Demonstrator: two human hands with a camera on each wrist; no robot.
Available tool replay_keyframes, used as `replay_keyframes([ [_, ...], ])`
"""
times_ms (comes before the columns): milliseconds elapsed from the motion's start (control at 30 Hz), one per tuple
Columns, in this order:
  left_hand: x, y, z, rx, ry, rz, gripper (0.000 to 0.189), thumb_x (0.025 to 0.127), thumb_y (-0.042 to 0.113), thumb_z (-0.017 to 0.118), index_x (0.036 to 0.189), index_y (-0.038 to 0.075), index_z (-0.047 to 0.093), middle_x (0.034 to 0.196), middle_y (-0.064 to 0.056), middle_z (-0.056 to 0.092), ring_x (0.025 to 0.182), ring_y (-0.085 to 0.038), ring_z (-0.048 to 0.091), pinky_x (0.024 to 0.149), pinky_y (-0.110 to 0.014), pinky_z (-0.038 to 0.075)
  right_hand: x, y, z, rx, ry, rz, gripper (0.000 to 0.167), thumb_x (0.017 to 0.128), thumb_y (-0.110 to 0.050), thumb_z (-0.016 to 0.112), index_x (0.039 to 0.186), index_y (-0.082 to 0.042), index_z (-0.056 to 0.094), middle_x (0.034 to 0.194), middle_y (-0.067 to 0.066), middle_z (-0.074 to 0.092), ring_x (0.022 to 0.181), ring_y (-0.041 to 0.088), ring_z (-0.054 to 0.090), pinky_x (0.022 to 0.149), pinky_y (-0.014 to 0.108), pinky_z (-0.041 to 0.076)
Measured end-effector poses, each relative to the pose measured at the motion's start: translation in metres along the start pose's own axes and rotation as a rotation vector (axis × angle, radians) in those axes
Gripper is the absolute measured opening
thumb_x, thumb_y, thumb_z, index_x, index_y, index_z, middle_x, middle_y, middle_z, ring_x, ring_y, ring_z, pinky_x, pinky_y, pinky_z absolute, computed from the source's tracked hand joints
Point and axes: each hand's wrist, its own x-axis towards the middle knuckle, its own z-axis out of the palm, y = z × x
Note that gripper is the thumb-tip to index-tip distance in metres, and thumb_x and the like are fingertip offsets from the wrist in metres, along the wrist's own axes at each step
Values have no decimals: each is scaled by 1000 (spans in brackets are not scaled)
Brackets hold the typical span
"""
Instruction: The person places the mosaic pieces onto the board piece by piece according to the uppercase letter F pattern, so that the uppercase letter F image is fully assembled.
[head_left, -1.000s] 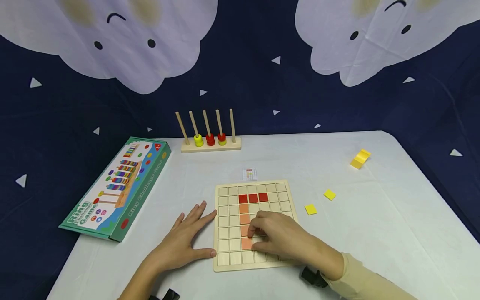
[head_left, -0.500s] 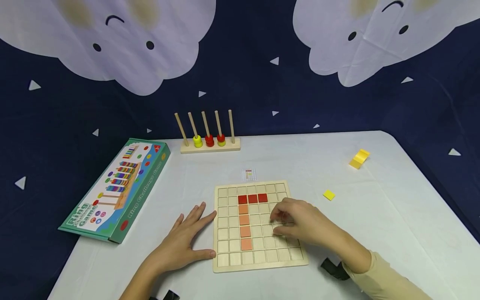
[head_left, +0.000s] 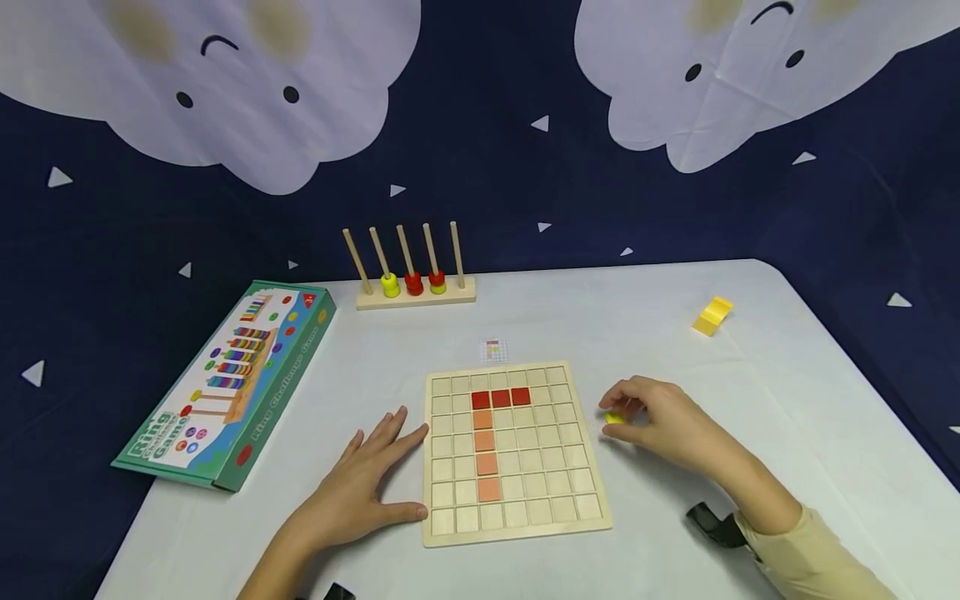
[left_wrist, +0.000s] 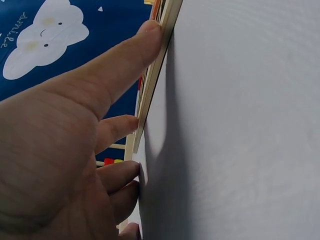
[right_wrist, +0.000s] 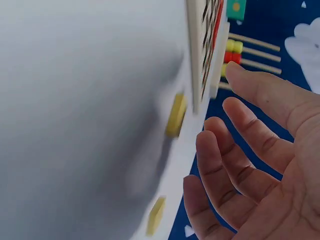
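Observation:
A wooden grid board (head_left: 517,534) lies on the white table, holding a row of red tiles (head_left: 500,398) and a column of orange tiles (head_left: 486,440) below its left end. My left hand (head_left: 360,482) is spread at the board's left side, thumb and index fingertip touching its edge. Right of the board, my right hand (head_left: 667,423) hovers with thumb and fingers parted about a yellow tile (head_left: 615,417). In the right wrist view that tile (right_wrist: 176,115) lies on the table, apart from the fingers, and a second yellow tile (right_wrist: 156,216) lies nearby.
A small card with a coloured grid (head_left: 493,350) lies just behind the board. Farther back stands a peg rack (head_left: 416,300) with yellow and red rings. A green game box (head_left: 232,383) lies at left, and a yellow stepped piece (head_left: 712,316) at back right.
My right hand has moved off the board to the right, to the yellow tile. My left hand has kept its place at the board's edge. The tiles on the board look unchanged.

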Motion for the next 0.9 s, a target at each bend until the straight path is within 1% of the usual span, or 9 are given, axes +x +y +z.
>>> replay_keyframes([
  [133,0,3,-1,32,15,-13,107,73,67,89,163,25,49,177,-15,30,165,-43,25,128,-77,18,-2,12,-2,20,14,24,25,86,-20,91,106,-17,76,98,-9,74,86,8,66,78,27,58],
  [267,-2,6,-2,76,23,-27,119,67,73,90,165,24,45,177,-18,28,165,-46,24,125,-80,17,-3,21,-3,30,9,45,25,88,-21,90,107,-15,76,99,-7,74,86,6,64,76,25,58],
  [333,-4,7,-3,93,12,-20,127,63,77,90,167,23,41,178,-19,25,165,-48,22,124,-82,16,-2,24,-4,29,9,52,25,88,-20,90,107,-15,76,97,-7,73,85,5,63,76,25,57],
  [433,-5,9,-2,94,-29,-19,139,57,81,91,170,23,34,180,-16,20,166,-47,16,124,-83,11,0,28,-5,26,10,53,24,88,-19,89,108,-15,76,95,-7,72,84,5,61,75,25,56],
  [500,-6,10,0,100,-48,-14,143,55,82,91,171,24,31,181,-13,18,167,-47,14,123,-84,9,1,29,-6,27,9,49,24,88,-19,89,107,-14,76,93,-7,71,83,5,60,74,25,55],
  [700,-5,10,2,125,-53,-18,144,53,81,92,171,24,32,181,-11,19,167,-47,14,123,-84,9,0,35,-6,22,1,45,25,87,-18,89,107,-14,76,93,-6,70,83,7,60,74,25,53],
  [900,-4,12,-2,128,-54,-34,143,51,82,92,170,26,34,180,-10,22,166,-48,15,123,-85,9,-2,38,-8,25,-22,49,31,85,-19,92,111,-14,75,97,-6,70,86,9,61,76,25,53],
])
